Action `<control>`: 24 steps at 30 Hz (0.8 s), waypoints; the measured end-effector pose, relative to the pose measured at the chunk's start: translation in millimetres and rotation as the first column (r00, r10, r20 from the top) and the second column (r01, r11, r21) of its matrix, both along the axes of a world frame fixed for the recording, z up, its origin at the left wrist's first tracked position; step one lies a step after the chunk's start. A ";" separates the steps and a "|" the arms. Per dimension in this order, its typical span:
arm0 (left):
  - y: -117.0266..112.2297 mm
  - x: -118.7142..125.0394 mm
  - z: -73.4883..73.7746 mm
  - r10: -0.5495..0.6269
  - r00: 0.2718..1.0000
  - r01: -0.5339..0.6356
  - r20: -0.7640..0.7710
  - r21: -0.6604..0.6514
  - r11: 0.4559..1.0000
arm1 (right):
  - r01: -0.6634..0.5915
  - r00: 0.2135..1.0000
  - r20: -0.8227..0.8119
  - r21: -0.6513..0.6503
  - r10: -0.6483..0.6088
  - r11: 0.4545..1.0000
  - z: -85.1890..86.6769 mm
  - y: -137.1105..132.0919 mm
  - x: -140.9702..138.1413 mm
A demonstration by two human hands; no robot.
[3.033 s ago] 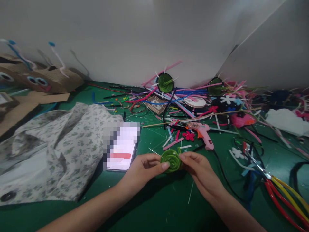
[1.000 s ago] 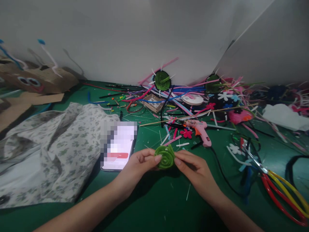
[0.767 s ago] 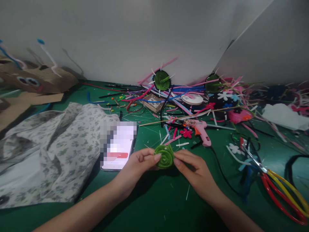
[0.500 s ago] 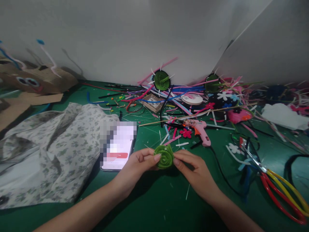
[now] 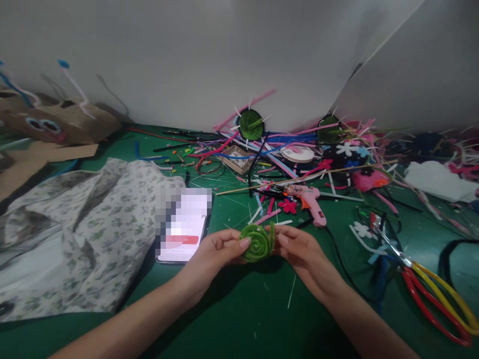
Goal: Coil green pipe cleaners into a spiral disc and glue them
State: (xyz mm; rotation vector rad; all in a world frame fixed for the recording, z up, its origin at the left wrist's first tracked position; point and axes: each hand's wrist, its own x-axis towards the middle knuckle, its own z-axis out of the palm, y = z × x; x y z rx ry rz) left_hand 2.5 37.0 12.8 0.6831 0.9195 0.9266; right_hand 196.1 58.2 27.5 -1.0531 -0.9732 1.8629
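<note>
I hold a green felt spiral (image 5: 256, 243), rolled like a rosette, just above the green table. My left hand (image 5: 217, 254) pinches its left side, the thumb pressed on the face of the coil. My right hand (image 5: 303, 252) grips the right edge, fingers closed on the loose outer strip that stands up beside the coil. A phone (image 5: 182, 227) with a lit screen lies just left of my left hand.
A flowered cloth (image 5: 86, 234) covers the left. A pink glue gun (image 5: 312, 204) lies behind the spiral amid pipe cleaners, felt flowers and a tape roll (image 5: 298, 153). Red and yellow handled scissors (image 5: 430, 289) sit at right. Cardboard figures (image 5: 56, 127) stand far left.
My right hand has shifted up along the spiral's right edge, and the loose outer strip now stands upright. The left hand has held still.
</note>
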 end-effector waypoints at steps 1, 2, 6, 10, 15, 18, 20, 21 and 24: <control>0.1 -0.1 0.4 -0.015 1.000 0.015 0.001 -0.001 1.000 | -0.012 1.000 -0.013 -0.019 0.011 1.000 -0.6 0.1 -0.4; 0.2 -0.2 0.7 -0.031 0.999 0.031 0.005 -0.005 0.999 | -0.023 1.000 -0.021 -0.037 0.022 0.999 -1.6 0.0 -0.9; 0.4 -0.2 0.7 -0.045 0.999 0.046 0.021 -0.026 0.999 | 0.042 0.998 -0.036 -0.070 -0.044 0.997 -7.2 0.6 -2.2; 0.9 -0.6 -0.6 -0.018 0.999 0.019 0.034 -0.042 0.999 | 0.107 0.990 -0.084 -0.087 -0.114 0.990 -10.6 1.8 -2.7; 2.4 0.2 -1.7 -0.011 1.000 0.013 0.027 -0.048 0.999 | 0.119 0.985 -0.114 -0.114 -0.132 0.986 -13.8 1.4 -2.8; 3.4 0.7 -2.4 -0.018 1.000 0.019 0.021 -0.041 0.999 | 0.144 0.980 -0.116 -0.129 -0.159 0.981 -16.9 1.4 -2.4; 3.5 0.8 -2.8 -0.024 1.000 0.025 0.018 -0.034 0.999 | 0.149 0.979 -0.121 -0.131 -0.165 0.980 -18.5 1.6 -2.3; 3.3 0.8 -3.0 -0.024 1.000 0.025 0.016 -0.031 0.999 | 0.146 0.979 -0.126 -0.130 -0.162 0.981 -18.8 1.8 -2.2; 2.2 0.6 -3.2 -0.021 1.000 0.022 0.016 -0.031 0.999 | 0.136 0.979 -0.138 -0.122 -0.153 0.983 -17.6 2.2 -1.5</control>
